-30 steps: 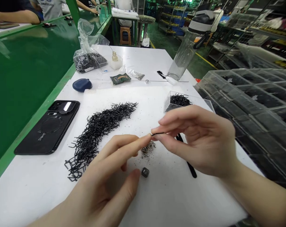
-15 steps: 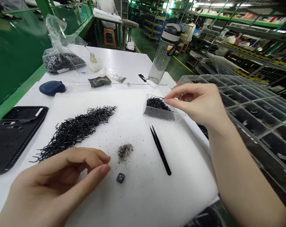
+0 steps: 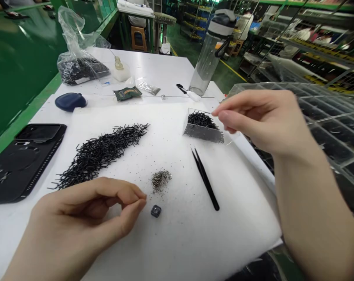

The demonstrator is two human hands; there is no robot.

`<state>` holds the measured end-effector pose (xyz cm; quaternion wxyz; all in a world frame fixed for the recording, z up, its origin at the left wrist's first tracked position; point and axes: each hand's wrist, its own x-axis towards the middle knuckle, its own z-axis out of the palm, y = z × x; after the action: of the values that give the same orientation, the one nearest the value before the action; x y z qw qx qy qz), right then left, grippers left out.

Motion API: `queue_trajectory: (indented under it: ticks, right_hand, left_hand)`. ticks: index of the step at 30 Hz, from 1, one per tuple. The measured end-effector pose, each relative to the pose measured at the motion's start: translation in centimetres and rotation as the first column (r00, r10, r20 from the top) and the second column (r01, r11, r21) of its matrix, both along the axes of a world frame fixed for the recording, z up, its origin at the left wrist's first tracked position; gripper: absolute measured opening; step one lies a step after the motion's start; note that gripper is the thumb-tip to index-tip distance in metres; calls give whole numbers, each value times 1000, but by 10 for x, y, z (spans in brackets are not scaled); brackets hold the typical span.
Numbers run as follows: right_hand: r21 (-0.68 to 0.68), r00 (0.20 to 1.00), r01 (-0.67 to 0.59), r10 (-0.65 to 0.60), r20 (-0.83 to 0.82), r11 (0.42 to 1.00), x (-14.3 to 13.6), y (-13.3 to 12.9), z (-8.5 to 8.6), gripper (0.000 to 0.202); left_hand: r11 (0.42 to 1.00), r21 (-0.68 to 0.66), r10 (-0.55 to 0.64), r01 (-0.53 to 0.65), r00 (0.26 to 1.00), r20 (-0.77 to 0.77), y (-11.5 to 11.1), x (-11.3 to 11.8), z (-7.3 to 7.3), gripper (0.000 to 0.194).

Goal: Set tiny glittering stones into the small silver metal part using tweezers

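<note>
White table [image 3: 165,66]: stood beside a green partition [image 3: 27,74], with a clear bottle [image 3: 206,64] near its far right edge and a plastic bag [image 3: 80,68] at its far left.
White pad [image 3: 232,238]: lay on the table beneath the loose parts.
Black bent pieces [image 3: 106,150]: formed a long heap on the pad's left side; more of them lay in a clear box [image 3: 204,134] at the pad's far right.
Metallic grains [image 3: 160,180]: formed a small scattered pile near the pad's middle.
Dark block [image 3: 156,211]: lay on the near side of the grains.
Black tweezers [image 3: 206,179]: lay right of the grains, points toward the box.
Left hand [image 3: 89,214]: hung just left of the block, its grip narrow, thumb and forefinger tips together.
Right hand [image 3: 258,119]: hung at the box's right end, thumb and forefinger close; whether this grip held a piece could not be told at such small scale.
</note>
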<state>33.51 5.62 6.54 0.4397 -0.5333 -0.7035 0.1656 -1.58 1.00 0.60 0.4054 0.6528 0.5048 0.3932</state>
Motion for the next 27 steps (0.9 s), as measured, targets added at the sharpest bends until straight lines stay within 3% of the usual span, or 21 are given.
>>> queue_trajectory:
  ticks: [3, 6, 13, 16, 20, 27]
  right_hand:
    - [-200, 956, -279, 292, 37, 939, -9, -8, 3, 8]
    - [-315, 866, -414, 476, 153, 854, -15, -6, -4, 13]
    - [-402, 836, -428, 524, 164, 809, -12, 2, -16, 15]
    - [-449, 844, -407, 516, 149, 796, -9, 3, -17, 13]
    - [-500, 862, -373, 491, 125, 782, -8, 5, -20, 24]
    - [-515, 873, -325, 461, 159, 793, -6, 4, -32, 36]
  left_hand:
    - [996, 18, -87, 87, 996, 13, 0, 5, 7, 19]
    - [975, 66, -212, 212, 977, -2, 1, 9, 14, 28]
    - [965, 105, -245, 242, 970, 14, 1, 15, 23, 27]
    - [958, 100, -272, 269, 962, 18, 0, 14, 20, 30]
    - [961, 84, -261, 263, 965, -32, -3, 7, 11, 28]
    - [975, 128, -165, 183, 977, -139, -5, 3, 6, 23]
